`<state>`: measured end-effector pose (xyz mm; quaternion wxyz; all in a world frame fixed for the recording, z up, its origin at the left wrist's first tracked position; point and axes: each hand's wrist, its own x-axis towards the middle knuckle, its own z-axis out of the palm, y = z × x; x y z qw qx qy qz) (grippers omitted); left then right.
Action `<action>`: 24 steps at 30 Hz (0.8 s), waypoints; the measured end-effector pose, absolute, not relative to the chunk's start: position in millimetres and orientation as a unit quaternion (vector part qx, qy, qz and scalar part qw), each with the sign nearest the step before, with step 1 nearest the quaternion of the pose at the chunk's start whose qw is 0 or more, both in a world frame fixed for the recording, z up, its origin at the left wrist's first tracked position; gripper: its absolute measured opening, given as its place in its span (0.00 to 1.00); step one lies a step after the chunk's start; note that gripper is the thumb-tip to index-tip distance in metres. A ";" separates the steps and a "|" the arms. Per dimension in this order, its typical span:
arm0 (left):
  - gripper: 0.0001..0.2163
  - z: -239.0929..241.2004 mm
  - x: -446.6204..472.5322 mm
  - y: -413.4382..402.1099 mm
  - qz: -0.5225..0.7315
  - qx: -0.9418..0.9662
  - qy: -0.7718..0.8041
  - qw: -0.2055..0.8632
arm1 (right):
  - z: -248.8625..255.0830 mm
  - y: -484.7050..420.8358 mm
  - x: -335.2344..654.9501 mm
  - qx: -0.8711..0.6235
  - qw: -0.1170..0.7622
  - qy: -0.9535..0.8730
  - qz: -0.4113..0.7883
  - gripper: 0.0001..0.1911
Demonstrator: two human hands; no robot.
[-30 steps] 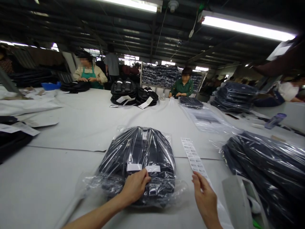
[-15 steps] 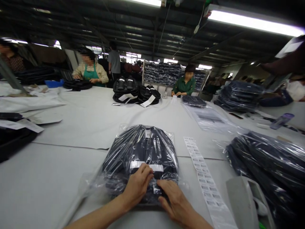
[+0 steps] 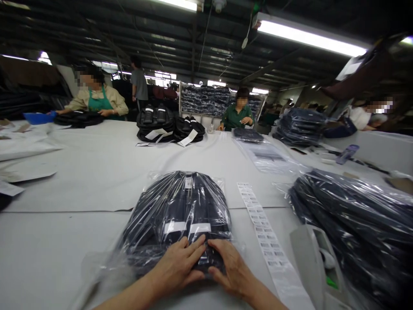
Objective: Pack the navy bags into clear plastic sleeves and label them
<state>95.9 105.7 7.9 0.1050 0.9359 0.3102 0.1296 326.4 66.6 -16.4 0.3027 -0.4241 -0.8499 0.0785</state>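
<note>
A black backpack (image 3: pixel 180 206) in a clear plastic bag lies on the white table right in front of me, with pale bands across its two straps and a small white label near its top. My left hand (image 3: pixel 180 260) rests on the near end of the plastic, fingers stretched out over the front. Beside it, my right hand (image 3: pixel 234 267) touches the near right part of the bag, its thumb and fingers apart. A fold of plastic shows between the hands. The bag's near edge is partly hidden by them.
To the right lie a strip of barcode stickers (image 3: pixel 263 228), a grey-white dispenser (image 3: pixel 314 258) and a pile of bagged dark goods (image 3: pixel 351 215). Black backpacks (image 3: pixel 156 120) are stacked across the white table (image 3: pixel 90 172). Co-workers sit at its far side.
My left hand has flattened from bunched fingers to outstretched ones on the plastic. My right hand stays close to the same spot. The view has swung to the right.
</note>
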 end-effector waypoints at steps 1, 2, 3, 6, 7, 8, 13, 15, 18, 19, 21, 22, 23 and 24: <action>0.28 7.4 96.4 105.5 0.117 0.941 0.307 0.086 | -17.5 67.3 325.3 -0.427 0.306 -0.847 0.074 0.29; 0.28 7.2 97.0 105.2 0.106 0.945 0.303 0.067 | -17.9 68.1 322.7 -0.430 0.310 -0.845 0.071 0.29; 0.28 7.1 97.5 104.9 0.100 0.948 0.298 0.049 | -17.2 69.2 318.8 -0.432 0.315 -0.842 0.072 0.29; 0.26 4.0 97.3 106.6 0.106 0.948 0.299 0.009 | -5.8 73.9 310.8 -0.430 0.341 -0.831 0.095 0.29; 0.25 1.4 96.7 109.1 0.113 0.946 0.302 0.003 | 1.2 74.9 315.0 -0.436 0.351 -0.822 0.101 0.28; 0.23 -2.0 96.2 112.7 0.120 0.944 0.306 0.000 | 9.6 73.8 325.0 -0.453 0.364 -0.808 0.099 0.27; 0.21 -20.1 95.3 131.7 0.125 0.943 0.309 0.006 | 55.1 2.6 449.8 -0.717 0.451 -0.529 0.038 0.19; 0.22 -23.0 95.4 133.5 0.123 0.942 0.311 0.013 | 63.7 -39.9 502.8 -0.817 0.440 -0.366 0.073 0.22; 0.22 -23.0 96.1 133.2 0.131 0.938 0.320 0.020 | 58.3 -74.1 544.7 -0.838 0.414 -0.318 0.159 0.24; 0.22 -22.7 96.5 133.3 0.135 0.937 0.322 0.020 | 53.6 -75.8 548.0 -0.835 0.412 -0.316 0.183 0.24; 0.22 -21.9 97.3 133.7 0.138 0.936 0.324 0.019 | 44.2 -69.7 545.2 -0.828 0.416 -0.302 0.223 0.23; 0.22 -21.4 97.6 133.8 0.136 0.936 0.325 0.018 | 40.8 -64.5 542.0 -0.826 0.420 -0.293 0.236 0.23; 0.22 -20.7 97.7 133.6 0.132 0.936 0.327 0.017 | 38.6 -59.8 539.0 -0.824 0.426 -0.282 0.244 0.23; 0.22 -19.7 97.8 133.2 0.128 0.936 0.329 0.016 | 37.6 -56.5 536.9 -0.822 0.435 -0.273 0.247 0.23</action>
